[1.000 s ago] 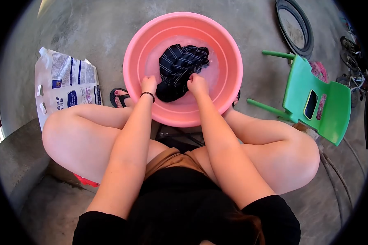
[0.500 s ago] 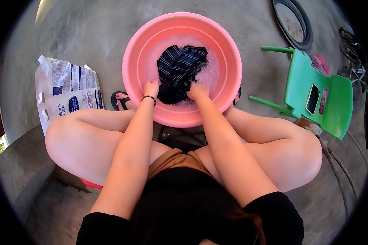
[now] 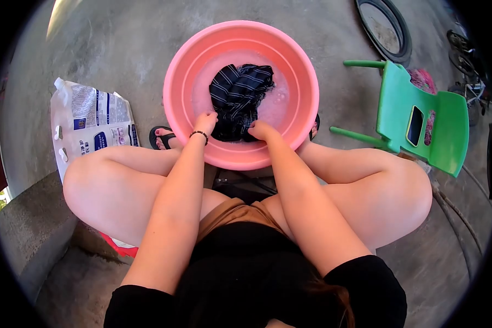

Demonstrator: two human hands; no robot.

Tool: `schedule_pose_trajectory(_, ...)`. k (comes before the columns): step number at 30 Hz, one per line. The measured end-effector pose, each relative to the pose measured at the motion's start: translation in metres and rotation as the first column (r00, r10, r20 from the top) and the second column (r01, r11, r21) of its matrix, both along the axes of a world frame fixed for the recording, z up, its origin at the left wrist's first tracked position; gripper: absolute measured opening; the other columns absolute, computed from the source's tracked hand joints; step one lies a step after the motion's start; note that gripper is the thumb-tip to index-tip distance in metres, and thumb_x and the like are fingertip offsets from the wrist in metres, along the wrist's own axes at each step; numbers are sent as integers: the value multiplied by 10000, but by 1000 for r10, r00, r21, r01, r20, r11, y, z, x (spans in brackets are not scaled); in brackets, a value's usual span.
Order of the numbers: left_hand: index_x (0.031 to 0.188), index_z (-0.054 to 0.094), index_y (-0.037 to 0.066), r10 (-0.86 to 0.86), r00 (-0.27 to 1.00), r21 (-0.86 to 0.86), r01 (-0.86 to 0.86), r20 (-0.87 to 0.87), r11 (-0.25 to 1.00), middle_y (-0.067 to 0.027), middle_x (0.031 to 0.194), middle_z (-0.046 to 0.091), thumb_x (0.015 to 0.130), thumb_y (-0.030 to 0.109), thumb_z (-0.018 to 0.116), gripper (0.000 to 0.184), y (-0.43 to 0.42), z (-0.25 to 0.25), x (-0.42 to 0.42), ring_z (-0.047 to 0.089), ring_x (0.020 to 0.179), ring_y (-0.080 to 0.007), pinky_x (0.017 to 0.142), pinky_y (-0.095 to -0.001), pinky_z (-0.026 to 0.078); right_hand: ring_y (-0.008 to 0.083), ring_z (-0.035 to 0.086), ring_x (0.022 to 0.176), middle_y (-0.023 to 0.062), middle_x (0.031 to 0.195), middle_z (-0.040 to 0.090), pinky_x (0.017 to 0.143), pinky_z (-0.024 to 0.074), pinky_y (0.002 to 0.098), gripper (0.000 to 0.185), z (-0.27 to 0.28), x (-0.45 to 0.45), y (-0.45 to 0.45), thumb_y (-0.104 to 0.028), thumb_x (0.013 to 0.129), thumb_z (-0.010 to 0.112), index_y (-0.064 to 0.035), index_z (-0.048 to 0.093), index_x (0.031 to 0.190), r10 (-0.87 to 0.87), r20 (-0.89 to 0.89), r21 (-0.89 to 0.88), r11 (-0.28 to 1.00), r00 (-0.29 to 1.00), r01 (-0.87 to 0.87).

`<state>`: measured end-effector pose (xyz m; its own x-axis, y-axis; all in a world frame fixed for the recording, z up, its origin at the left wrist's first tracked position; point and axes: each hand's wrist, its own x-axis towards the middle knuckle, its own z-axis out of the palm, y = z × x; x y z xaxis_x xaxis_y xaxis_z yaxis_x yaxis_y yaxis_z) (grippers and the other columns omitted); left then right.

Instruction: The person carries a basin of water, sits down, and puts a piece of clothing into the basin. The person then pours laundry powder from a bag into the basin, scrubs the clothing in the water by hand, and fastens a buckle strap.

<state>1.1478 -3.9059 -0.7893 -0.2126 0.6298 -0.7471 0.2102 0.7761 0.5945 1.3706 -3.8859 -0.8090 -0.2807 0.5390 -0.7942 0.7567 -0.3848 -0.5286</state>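
A dark garment with thin white stripes [image 3: 240, 90] lies bunched in soapy water inside the pink plastic basin [image 3: 306, 90]; folds hide what kind of garment it is. My left hand [image 3: 206, 123], with a beaded bracelet at the wrist, is closed on the cloth's near left edge. Opposite it, my right hand [image 3: 262, 130] is closed on the near right edge, its thumb against the fabric. Both hands are just above the water, inside the basin's near wall. The cloth between them looks dark and wet.
A white printed detergent bag [image 3: 95, 112] stands on the left. To the right are a small green chair [image 3: 391, 101] with a phone [image 3: 415, 126] on it and a tire [image 3: 402, 46] behind. My bent legs flank the basin.
Both hands have risen slightly from the water with the near edge of the garment. The view has shifted a little, so the basin and chair sit differently in frame.
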Motion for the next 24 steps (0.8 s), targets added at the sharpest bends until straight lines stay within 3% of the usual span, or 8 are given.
schedule_pose_trajectory(1,1013,592,21,-75,996,-27,76,56,997,-62,848,621,834,287,514,330,0,13,3,544,694,-138,622,-269,432,274,631,691,173,769,650,674,508,363,249,11,-3,5,-188,745,558,2,662,868,-178,-56,-81,982,982,173)
schedule_pose_trajectory(2,1033,584,38,-146,983,-47,152,115,987,-34,873,611,843,300,510,331,1,25,6,516,662,-96,567,-245,421,217,588,567,127,641,617,567,475,350,244,34,-12,12,-187,757,536,31,646,759,-311,-130,110,939,941,326)
schedule_pose_trajectory(4,1092,576,33,-213,969,-18,217,126,976,-38,901,617,824,272,562,360,1,30,10,550,749,-110,644,-265,447,182,576,601,115,661,619,588,466,328,268,59,-20,35,-204,768,525,37,641,773,-422,-226,84,889,878,449)
schedule_pose_trajectory(7,1141,554,3,-261,964,117,254,46,960,-52,926,621,795,230,622,419,-3,31,16,581,826,-144,741,-258,457,90,474,549,-13,599,514,523,400,268,231,124,-23,60,-175,805,471,-27,563,652,-299,-360,171,910,884,377)
schedule_pose_trajectory(11,1296,440,31,-370,908,276,311,197,910,-131,1168,571,737,318,660,665,-1,75,23,517,1112,-217,935,-322,391,99,504,573,10,699,559,526,421,256,185,201,-17,59,-149,823,441,-48,577,746,-396,-585,162,798,708,581)
schedule_pose_trajectory(15,1368,324,92,-196,887,230,105,418,967,-107,1258,480,757,486,618,784,4,142,42,450,1157,-237,946,-387,364,139,546,597,63,714,579,556,479,287,207,275,-13,60,-117,822,412,9,571,784,-372,-780,7,798,502,603)
schedule_pose_trajectory(22,1367,325,162,118,539,79,-329,834,941,-108,1263,438,814,443,545,658,9,206,34,457,1130,-224,943,-395,371,120,527,600,43,715,566,561,452,260,165,343,-5,52,-121,812,458,0,566,778,-305,-771,116,796,559,594)
schedule_pose_trajectory(24,1377,329,177,-19,655,250,-262,756,932,-81,1309,409,817,376,541,631,11,211,29,445,1157,-205,932,-394,376,116,526,605,42,713,563,563,449,258,155,350,2,52,-122,807,471,-3,564,779,-296,-753,131,808,587,575)
